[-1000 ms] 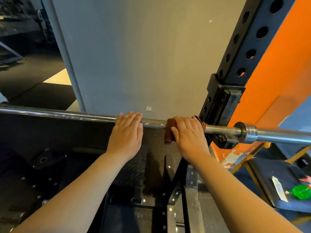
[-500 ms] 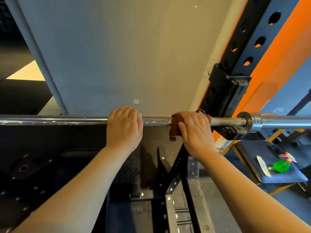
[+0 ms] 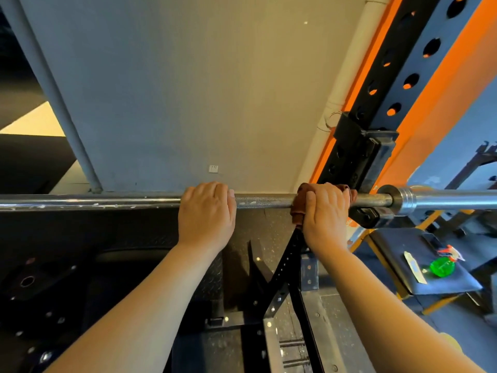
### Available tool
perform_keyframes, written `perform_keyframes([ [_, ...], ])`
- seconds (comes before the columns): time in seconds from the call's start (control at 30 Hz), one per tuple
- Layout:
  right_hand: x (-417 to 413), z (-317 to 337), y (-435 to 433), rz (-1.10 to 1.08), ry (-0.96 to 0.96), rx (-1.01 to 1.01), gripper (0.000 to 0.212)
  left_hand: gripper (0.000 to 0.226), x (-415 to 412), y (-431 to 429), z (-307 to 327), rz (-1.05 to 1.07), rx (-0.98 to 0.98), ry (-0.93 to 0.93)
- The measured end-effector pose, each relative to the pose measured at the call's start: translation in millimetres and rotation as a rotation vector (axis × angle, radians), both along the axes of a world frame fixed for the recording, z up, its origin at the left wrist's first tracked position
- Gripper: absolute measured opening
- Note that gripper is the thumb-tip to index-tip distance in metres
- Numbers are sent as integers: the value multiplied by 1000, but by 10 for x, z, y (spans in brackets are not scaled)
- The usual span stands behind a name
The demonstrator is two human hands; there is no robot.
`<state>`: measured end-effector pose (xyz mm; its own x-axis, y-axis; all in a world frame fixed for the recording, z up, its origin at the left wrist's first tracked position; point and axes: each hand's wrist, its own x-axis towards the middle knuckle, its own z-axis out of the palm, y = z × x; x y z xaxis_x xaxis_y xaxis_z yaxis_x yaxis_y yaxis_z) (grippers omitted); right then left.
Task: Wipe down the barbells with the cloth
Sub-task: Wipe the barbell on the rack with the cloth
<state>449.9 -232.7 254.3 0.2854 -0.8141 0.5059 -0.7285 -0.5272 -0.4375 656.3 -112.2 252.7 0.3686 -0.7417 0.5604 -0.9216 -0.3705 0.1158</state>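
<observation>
Head view, looking forward and down. The right hand [image 3: 325, 214], right of the frame's centre, has its fingers curled over the top of a brown cloth [image 3: 296, 210] and grips it. The cloth is wrapped round the bar, and its folds show at both sides of the hand, with one end hanging just below the bar on the hand's left side. The left hand [image 3: 205, 214], at the centre of the frame, is curled over the bare steel beside it and grips the shaft directly; a short knurled stretch of bar lies between the two hands.

The barbell [image 3: 107, 201] runs level across the whole frame at mid-height. Pale flecks show on the shaft left of the left hand. To the right of the cloth the shaft meets a collar and the thicker sleeve [image 3: 443, 201], which runs on to the right edge.

The bar rests on a black hook [image 3: 369, 215] fixed to a black perforated rack upright [image 3: 400, 82] that rises toward the upper right, against an orange wall panel [image 3: 457, 76]. A grey wall [image 3: 188, 90] fills the upper centre, with a small white socket plate [image 3: 213, 168] just above the bar. At lower right a dark padded bench [image 3: 419, 246] carries a green translucent object [image 3: 442, 267] and a white strip [image 3: 415, 267]. Black rack base members occupy the lower centre.
</observation>
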Motion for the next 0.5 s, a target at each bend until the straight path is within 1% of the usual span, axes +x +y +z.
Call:
perform_keyframes([
  [0.07, 184, -44, 151, -22, -63, 49, 46, 50, -9, -8, -1, 3, 7, -2],
  [0.1, 258, -63, 226, 8, -53, 57, 45, 50, -7, -9, -1, 3, 8, -2],
  [0.17, 293, -104, 303, 80, 31, 38, 40, 50, -1, -8, -2, -7, 8, -4],
  [0.27, 64, -52, 142, 201, 205, -49, 40, 50, 20, -1, -29, -20, 5, -15],
  [0.33, -100, -5, 6, 211, 279, -93, 41, 48, 27, -5, -44, -27, 4, -19],
  [0.4, -85, 4, 8, 140, 215, -84, 41, 47, 17, -14, -42, -21, 9, -19],
  [0.47, 103, -27, 145, 65, 107, -16, 39, 48, 1, -14, -35, -19, 12, -20],
  [0.5, 204, -43, 220, 61, 78, 11, 38, 49, 0, -11, -34, -22, 10, -25],
])
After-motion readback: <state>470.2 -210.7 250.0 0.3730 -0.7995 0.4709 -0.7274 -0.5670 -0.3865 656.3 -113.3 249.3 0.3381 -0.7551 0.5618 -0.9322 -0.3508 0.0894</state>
